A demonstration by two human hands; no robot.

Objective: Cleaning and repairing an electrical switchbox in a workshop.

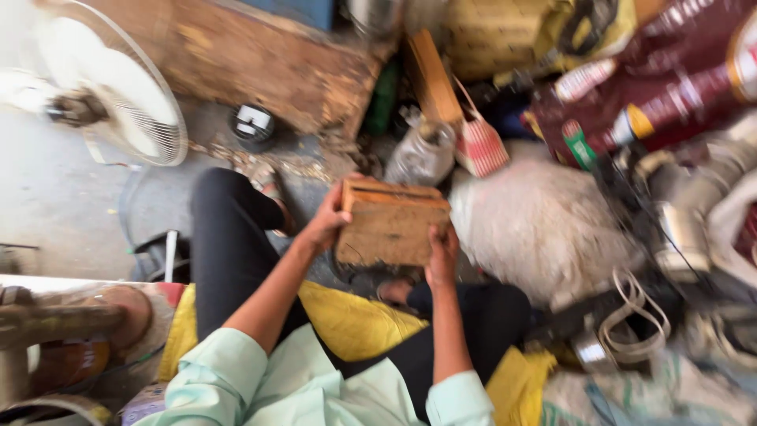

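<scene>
Wooden box (392, 223) sits up between both hands, above the person's knees. The left hand (326, 222) grips its left side; the right hand (442, 254) holds the bottom right corner. It looks like they are turning it over to check it, though it's blurry. Junk crowds the right; the grey floor (55, 197) on the left has room.

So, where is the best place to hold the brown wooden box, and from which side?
Probably by its two short ends, one from each side. The brown wooden box is a wide block lying level, and the left hand and right hand already grip opposite ends.
</scene>
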